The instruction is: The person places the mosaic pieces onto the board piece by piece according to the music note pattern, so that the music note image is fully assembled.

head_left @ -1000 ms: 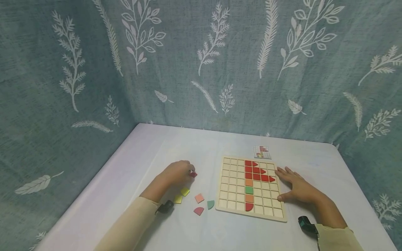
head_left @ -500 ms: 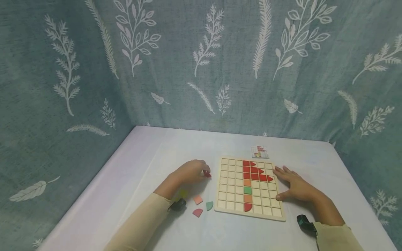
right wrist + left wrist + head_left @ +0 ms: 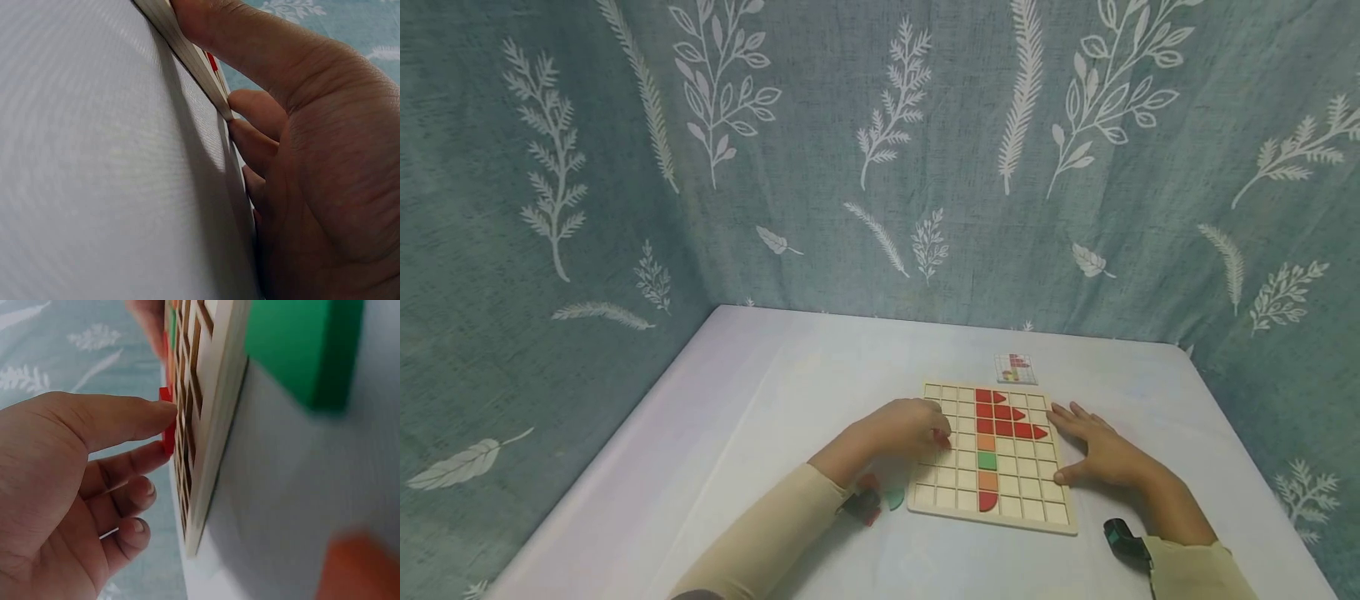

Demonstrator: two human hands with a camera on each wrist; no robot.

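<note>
My left hand [image 3: 904, 427] pinches a small red tile [image 3: 168, 434] between thumb and index finger. It is over the left part of a wooden grid board [image 3: 1033, 493], and the tile is at the grid's surface. The other fingers curl loosely in the left wrist view. On the board, a column of red, orange and green tiles [image 3: 987, 461] stands, with rows of red tiles [image 3: 1003, 412] ending in points at the top. My right hand [image 3: 1101, 450] rests along the board's right edge, fingers spread, its thumb touching the rim.
A small printed card [image 3: 1015, 369] with a grid picture lies behind the board. Left of the board are a loose green quarter-round tile [image 3: 896, 499] and other loose tiles, partly hidden by the left wrist camera. A patterned curtain [image 3: 820, 167] hangs behind the white table.
My left hand has carried the red tile rightward from the table to over the board. The right hand stays at the board's edge. The head view has shifted slightly.
</note>
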